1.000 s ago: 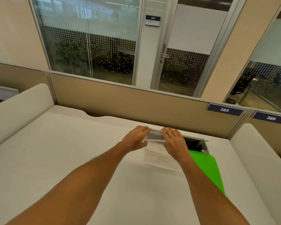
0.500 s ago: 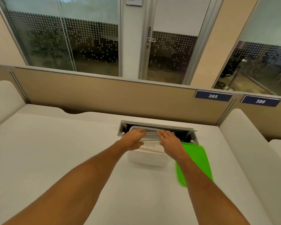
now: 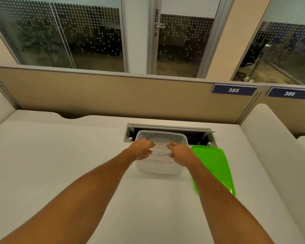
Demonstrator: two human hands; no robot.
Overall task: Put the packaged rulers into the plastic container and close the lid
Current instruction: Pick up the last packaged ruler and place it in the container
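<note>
A clear plastic container [image 3: 158,166] with handwriting on its near wall stands open on the white desk, near the back. Over its near rim my left hand [image 3: 142,150] and my right hand [image 3: 179,154] each grip one end of a thin pack of packaged rulers [image 3: 161,146], held level across the opening. The bright green lid [image 3: 213,168] lies flat on the desk just right of the container, partly under my right forearm.
Right behind the container is an open cable slot [image 3: 199,136] set into the desk. A beige partition [image 3: 113,95] closes the far edge, and padded white side panels [image 3: 275,138] flank the desk on both sides.
The view has tilted down and shifted, so the container and cable slot show more fully. Both hands have lowered the ruler pack closer to the container's near rim.
</note>
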